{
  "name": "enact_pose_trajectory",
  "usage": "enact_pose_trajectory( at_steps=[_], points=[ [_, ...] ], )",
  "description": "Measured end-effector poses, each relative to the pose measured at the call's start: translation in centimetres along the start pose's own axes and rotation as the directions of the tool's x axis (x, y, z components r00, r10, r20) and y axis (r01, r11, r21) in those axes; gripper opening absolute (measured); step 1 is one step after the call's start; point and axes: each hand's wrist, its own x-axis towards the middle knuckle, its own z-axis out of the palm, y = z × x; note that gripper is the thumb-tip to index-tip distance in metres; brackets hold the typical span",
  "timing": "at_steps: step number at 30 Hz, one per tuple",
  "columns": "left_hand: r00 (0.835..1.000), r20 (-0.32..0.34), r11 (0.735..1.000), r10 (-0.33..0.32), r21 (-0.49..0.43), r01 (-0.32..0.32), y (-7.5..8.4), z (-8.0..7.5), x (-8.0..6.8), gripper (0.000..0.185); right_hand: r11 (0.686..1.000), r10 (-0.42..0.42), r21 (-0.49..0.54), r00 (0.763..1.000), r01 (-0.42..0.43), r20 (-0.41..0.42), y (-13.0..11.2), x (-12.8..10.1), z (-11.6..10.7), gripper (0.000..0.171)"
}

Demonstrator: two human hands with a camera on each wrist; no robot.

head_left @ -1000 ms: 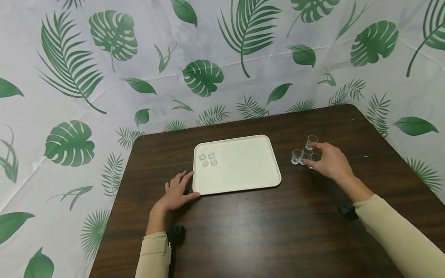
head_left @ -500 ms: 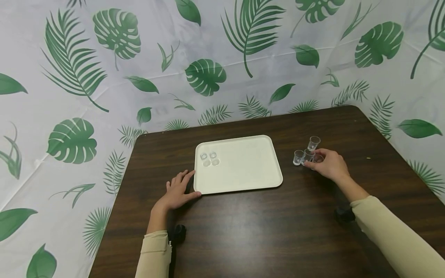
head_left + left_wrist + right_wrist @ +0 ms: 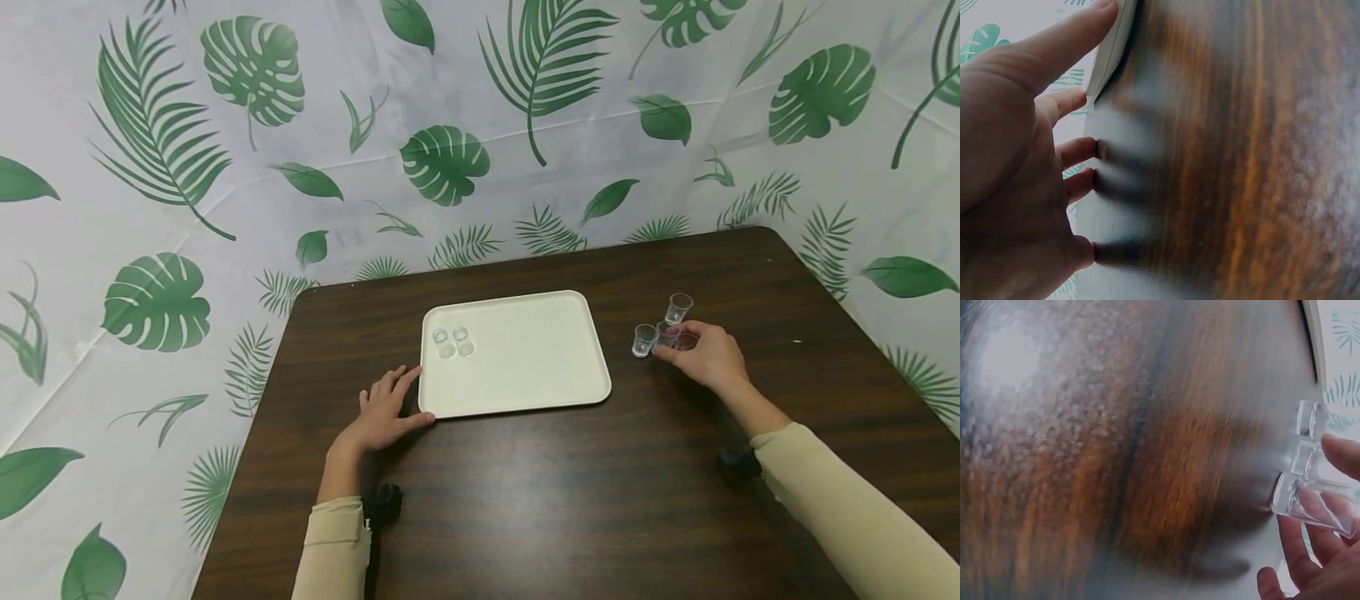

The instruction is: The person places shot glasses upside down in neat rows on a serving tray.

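My left hand (image 3: 378, 417) lies with spread fingers at the near left corner of a cream tray (image 3: 525, 358); its thumb and index finger touch the rim. Clear round glassware (image 3: 461, 335) stands at the tray's left end, probably two upturned shot glasses. Right of the tray, my right hand (image 3: 708, 354) pinches the middle shot glass (image 3: 664, 337) of a cluster between thumb and fingers. Another shot glass (image 3: 1319, 503) stands close inside the hand, partly hidden in the head view. A left shot glass (image 3: 643, 341) and a far one (image 3: 678, 308) stand upright beside them.
The dark wooden table (image 3: 517, 492) carries everything, and its far edge meets a white leaf-print cloth (image 3: 337, 217). A tiny pale speck (image 3: 797, 341) lies right of the glasses. Black wrist cameras sit under both forearms.
The right hand has drawn its index finger and thumb closer together around the middle glass. The left hand and tray hold their places; the view has shifted slightly.
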Motion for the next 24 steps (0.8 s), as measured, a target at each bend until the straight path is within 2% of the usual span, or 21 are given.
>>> enact_pose_trajectory(
  at_steps=[5, 9, 17, 24],
  points=[
    [1.0, -0.003, 1.0, 0.0, -0.004, 0.0, -0.1, 0.0, 0.0, 0.089, 0.998, -0.023, 0.05, 0.999, 0.026, -0.045, -0.4, -0.1, -0.4, 0.044],
    [1.0, -0.011, 1.0, 0.002, -0.002, -0.002, -0.2, 0.1, 0.0, 0.089, 0.994, -0.062, 0.081, 0.992, 0.071, -0.112, -0.9, -0.1, -0.8, 0.04],
    [1.0, -0.004, 1.0, -0.005, -0.004, 0.005, -0.1, 0.1, 0.0, 0.089, 0.988, -0.048, 0.134, 0.97, 0.082, -0.239, -2.3, -0.2, -1.9, 0.033],
    [1.0, -0.006, 1.0, -0.01, 0.0, 0.01, -0.1, 0.1, 0.0, 0.088, 0.979, -0.06, 0.173, 0.962, 0.109, -0.267, -3.3, 0.1, -1.9, 0.031]
  ],
)
